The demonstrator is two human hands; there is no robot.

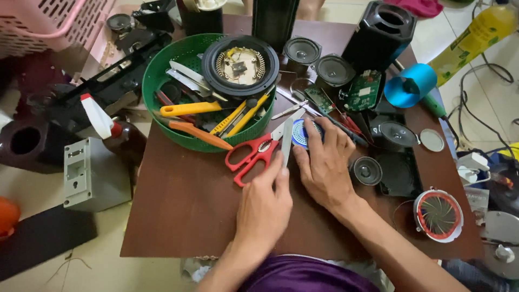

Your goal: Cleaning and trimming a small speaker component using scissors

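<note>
My left hand (265, 203) rests on the brown table (184, 205) and grips a thin flat metal tool (286, 141) that points away from me. My right hand (324, 162) lies over a small round blue grille (299, 133), fingers curled on its far side. The tool's blade runs along the grille's left edge. Red-handled scissors (251, 154) lie just left of the tool, touching the green basket.
A green round basket (162, 70) holds screwdrivers, cutters and a black ring part (240, 65). Loose speaker cones (366, 171), a green circuit board (363, 91), a blue cylinder (409, 85) and a red-rimmed disc (438, 214) sit on the right. A grey box (92, 176) stands left of the table.
</note>
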